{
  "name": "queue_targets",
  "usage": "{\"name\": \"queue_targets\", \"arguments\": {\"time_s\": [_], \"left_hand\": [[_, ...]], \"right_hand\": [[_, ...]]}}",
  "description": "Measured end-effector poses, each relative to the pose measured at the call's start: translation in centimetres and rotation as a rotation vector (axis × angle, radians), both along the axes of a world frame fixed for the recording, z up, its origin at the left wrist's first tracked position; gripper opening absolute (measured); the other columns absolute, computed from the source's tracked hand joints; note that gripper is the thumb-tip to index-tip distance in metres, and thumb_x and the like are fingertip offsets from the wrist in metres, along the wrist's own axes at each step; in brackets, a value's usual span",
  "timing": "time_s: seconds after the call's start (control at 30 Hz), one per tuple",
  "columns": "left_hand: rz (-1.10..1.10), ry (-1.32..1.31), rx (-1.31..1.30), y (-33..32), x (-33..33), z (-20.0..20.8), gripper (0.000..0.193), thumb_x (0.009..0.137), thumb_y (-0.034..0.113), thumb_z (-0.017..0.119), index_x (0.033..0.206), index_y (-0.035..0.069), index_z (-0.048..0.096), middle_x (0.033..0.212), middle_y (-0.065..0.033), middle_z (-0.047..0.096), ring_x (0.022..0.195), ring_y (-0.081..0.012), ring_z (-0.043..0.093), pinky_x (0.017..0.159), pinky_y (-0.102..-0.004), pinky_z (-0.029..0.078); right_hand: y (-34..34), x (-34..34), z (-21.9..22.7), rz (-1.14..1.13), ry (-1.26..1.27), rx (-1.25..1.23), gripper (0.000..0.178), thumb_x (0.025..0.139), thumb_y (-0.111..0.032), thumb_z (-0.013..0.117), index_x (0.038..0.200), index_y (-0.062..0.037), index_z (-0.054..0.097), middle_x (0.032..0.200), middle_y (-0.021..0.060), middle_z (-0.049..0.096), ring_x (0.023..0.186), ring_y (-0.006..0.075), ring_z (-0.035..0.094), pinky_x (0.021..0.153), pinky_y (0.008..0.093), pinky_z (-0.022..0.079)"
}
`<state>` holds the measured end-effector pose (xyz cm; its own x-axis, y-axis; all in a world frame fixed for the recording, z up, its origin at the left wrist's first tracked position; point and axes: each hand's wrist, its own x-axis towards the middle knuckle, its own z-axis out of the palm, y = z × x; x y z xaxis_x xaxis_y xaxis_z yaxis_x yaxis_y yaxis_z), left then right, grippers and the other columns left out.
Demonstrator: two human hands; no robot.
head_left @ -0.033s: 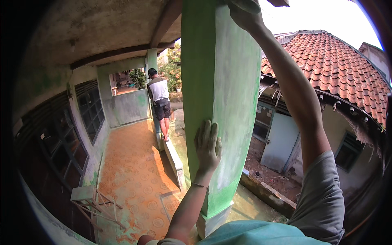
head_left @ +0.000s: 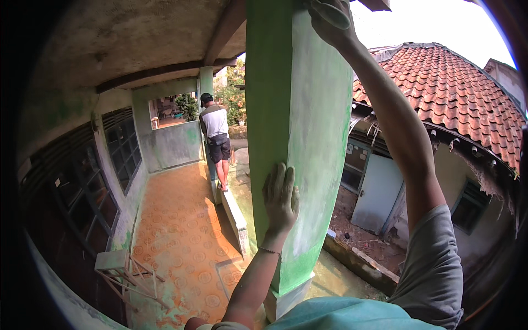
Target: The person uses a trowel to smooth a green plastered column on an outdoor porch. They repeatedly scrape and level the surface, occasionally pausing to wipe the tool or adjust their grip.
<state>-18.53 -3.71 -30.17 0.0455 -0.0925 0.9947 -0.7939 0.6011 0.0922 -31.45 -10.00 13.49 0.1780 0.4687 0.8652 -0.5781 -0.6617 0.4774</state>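
Note:
A tall green pillar (head_left: 313, 148) stands right in front of me, its right face covered in pale, chalky patches. My left hand (head_left: 281, 198) lies on the pillar's edge at mid height, fingers stretched out and dusty. High up, near the top of the picture, my right hand (head_left: 336, 34) is closed on an object with a rounded, grey-green end (head_left: 332, 14), held against the pillar. The upper frame edge cuts off part of that hand, and I cannot make out the object's kind.
On a low wall (head_left: 235, 219) to the left stands another person (head_left: 215, 132), facing a farther pillar. A small wooden stand (head_left: 113, 260) is on the orange tiled floor (head_left: 179, 220). A tiled-roof house (head_left: 440, 88) with a pale door (head_left: 377, 192) lies to the right.
My right hand sits slightly lower, and more of the held object's rounded end shows. My left hand stays on the pillar.

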Motion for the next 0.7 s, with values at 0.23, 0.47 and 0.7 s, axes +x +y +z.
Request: {"name": "queue_targets", "arguments": {"time_s": [0.23,0.47,0.7], "left_hand": [[-0.026,-0.01,-0.009,-1.1,0.0,1.2,0.055,0.104,0.015,0.057,0.157,0.008,0.047,0.161,-0.0203,0.045,0.146,-0.0395,0.045,0.118,-0.0514,0.036],[-0.022,-0.012,-0.017,-0.9,0.0,1.5,0.057,0.103,0.015,0.058,0.158,0.008,0.046,0.161,-0.0206,0.045,0.147,-0.0394,0.044,0.118,-0.0514,0.036],[0.006,0.003,-0.028,-0.9,1.0,1.0,0.057,0.103,0.015,0.058,0.158,0.009,0.046,0.162,-0.0196,0.044,0.146,-0.0386,0.045,0.118,-0.0506,0.036]], "right_hand": [[-1.0,-0.5,3.9,0.099,-0.054,0.02,0.012,0.091,-0.004,0.064,0.092,-0.0072,0.076,0.081,0.0155,0.073,0.078,0.0331,0.071,0.068,0.0433,0.055],[-0.4,-0.5,6.5,-0.019,-0.111,0.059,0.016,0.094,-0.004,0.065,0.106,-0.0099,0.075,0.096,0.0105,0.072,0.086,0.028,0.071,0.074,0.0386,0.055],[-0.7,-0.8,3.4,-0.186,0.041,0.046,0.03,0.101,-0.015,0.062,0.127,-0.0175,0.075,0.092,0.0095,0.07,0.08,0.0276,0.07,0.071,0.0406,0.055]]}}
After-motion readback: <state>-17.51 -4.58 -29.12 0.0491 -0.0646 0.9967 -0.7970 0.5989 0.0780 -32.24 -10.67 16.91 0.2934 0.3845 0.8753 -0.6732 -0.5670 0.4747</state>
